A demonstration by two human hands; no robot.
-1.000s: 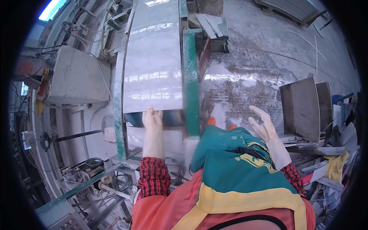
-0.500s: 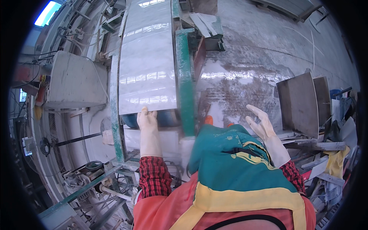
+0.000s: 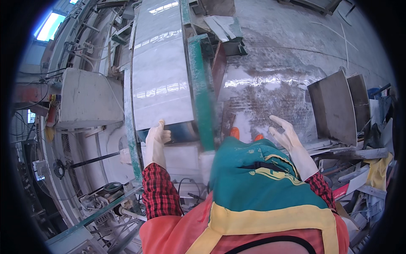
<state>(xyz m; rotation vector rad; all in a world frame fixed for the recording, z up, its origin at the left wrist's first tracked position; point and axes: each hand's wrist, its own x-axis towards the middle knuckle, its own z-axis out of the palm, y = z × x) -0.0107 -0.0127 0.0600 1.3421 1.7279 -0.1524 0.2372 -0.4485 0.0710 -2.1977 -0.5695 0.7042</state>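
A long pale polished stone slab [image 3: 158, 76] lies flat on a green-framed machine bed [image 3: 199, 84], running away from me. My left hand [image 3: 157, 136], in a white glove, rests at the slab's near edge with the thumb up against it. My right hand [image 3: 285, 134], also white-gloved, hangs open in the air to the right, fingers spread, holding nothing. A green and yellow apron [image 3: 262, 186] covers my front, with red checked sleeves at both forearms.
A grey machine housing [image 3: 86, 99] stands left of the bed, with cables and a motor [image 3: 59, 169] below it. Wet grey floor [image 3: 270, 76] lies to the right. Brown stone panels [image 3: 334, 106] lean at the right, beside scrap pieces and a yellow rag [image 3: 376, 169].
The slab's near edge has come closer to me. My left hand stays at that edge. The right hand remains raised and open, hardly shifted.
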